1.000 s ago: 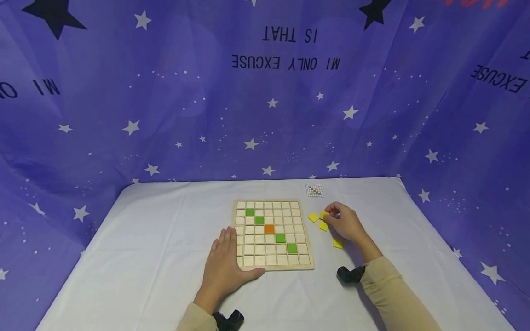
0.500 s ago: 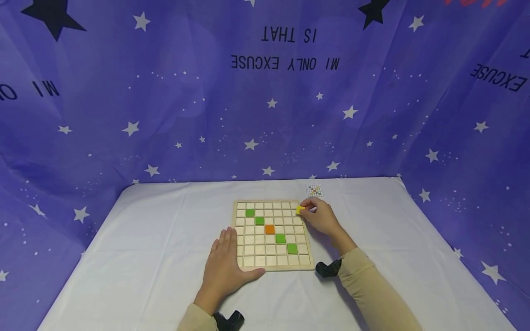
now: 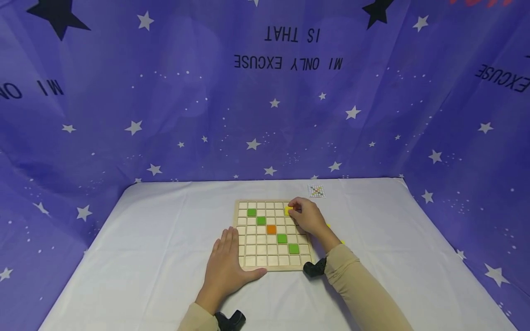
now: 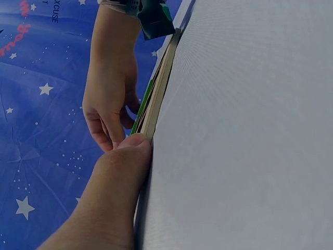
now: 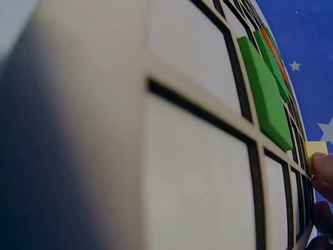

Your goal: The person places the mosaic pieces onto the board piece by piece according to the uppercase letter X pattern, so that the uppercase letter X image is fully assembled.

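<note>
Purple star-print fabric [image 3: 232, 115] behind, creased white cloth [image 3: 145, 257] underneath. Pale, wood-look square board [image 3: 236, 211] on it, raised ribs, mostly bare cells. Left hand [image 3: 223, 264] flat, thumb spread, fingers along the left rim, thumb at the near edge. Right hand [image 3: 308, 216] pinches the yellow tile [image 3: 288, 211] at a second-row cell, far right; can't tell if it's seated. Small printed grid card [image 3: 317, 191] beyond. Done: diagonal of four green tiles [image 3: 282, 238], flat, smooth, proud of the ribs, orange tile [image 3: 271, 229] mid-line. Probably left: yellow bits [image 3: 342, 242] past the forearm, mostly hidden.
</note>
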`<state>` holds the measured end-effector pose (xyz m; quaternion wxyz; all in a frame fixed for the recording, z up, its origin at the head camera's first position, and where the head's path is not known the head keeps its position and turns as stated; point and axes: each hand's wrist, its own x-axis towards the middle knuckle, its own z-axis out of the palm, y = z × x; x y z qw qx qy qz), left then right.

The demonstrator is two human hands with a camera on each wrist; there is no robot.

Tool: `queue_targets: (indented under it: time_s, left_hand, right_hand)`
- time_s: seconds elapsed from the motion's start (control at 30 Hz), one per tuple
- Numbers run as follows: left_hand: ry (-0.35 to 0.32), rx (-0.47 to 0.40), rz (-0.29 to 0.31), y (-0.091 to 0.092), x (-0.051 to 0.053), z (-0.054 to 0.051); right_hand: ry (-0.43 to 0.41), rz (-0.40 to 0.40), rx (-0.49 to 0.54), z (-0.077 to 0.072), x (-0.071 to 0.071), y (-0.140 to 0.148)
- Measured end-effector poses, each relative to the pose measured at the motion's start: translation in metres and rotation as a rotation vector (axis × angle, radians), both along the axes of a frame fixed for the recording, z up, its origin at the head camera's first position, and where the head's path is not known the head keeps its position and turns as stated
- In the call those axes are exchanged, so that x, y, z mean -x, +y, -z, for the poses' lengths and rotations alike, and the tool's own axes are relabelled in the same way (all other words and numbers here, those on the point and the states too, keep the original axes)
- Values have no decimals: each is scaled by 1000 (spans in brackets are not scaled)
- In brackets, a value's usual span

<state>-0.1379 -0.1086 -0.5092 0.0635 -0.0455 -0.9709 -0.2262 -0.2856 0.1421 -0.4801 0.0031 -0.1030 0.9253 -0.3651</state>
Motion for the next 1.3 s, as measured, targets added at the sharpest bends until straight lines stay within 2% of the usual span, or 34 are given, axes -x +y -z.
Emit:
queue_targets:
  time_s: [0.43,0.67,0.77,0.93,1.1,1.3]
  left_hand:
    - [-7,1,-3,2,-1,-1]
    - [3,-6,-2,1,-2,-1]
    - [9,-4,-1,1,-2,0]
    - [18,17,2,1,-1,2]
    - [29,24,4,0,1,2]
    - [20,26,5,1,1,2]
  right_hand:
    - [17,-47,-79,-1,-7,2]
    - [44,-86,-79,-1,-9,9]
    - [83,-68,-91,-1,-9,18]
    - [126,13,-142,-2,-9,36]
    - [79,37,-204,-1,-7,50]
    - [8,49,-222,-1,-9,60]
